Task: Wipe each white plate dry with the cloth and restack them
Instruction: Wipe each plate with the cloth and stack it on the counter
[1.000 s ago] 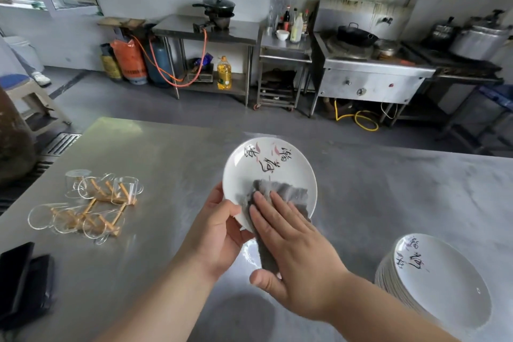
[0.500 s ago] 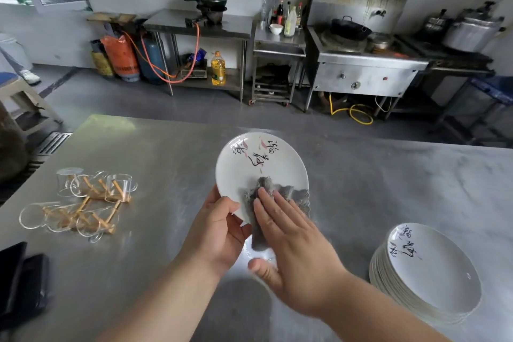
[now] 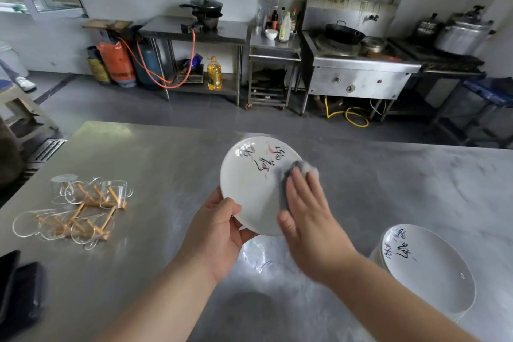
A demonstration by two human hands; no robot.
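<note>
Head view: left hand (image 3: pixel 219 226) pinches plate (image 3: pixel 251 183) rim, tilting face up; right hand (image 3: pixel 306 214), fingers flat, presses cloth (image 3: pixel 301 168) on it.

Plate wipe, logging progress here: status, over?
Left hand grips plate rim. Right hand presses cloth flat on it. Stack at right, path clear.

2 bare forearms enter from the bottom edge, converging toward centre: left forearm (image 3: pixel 166 300), right forearm (image 3: pixel 388 297). Left hand (image 3: pixel 219 230) is raised above the surface, with its thumb curled over the near lower rim of the plate (image 3: pixel 249 183) and its fingers hidden behind. Right hand (image 3: pixel 308 216) is flat, palm down, with straight fingers (image 3: pixel 302 189) close together pressing the cloth (image 3: pixel 301 168) against the plate's right side. Its thumb is splayed out to the left.
</note>
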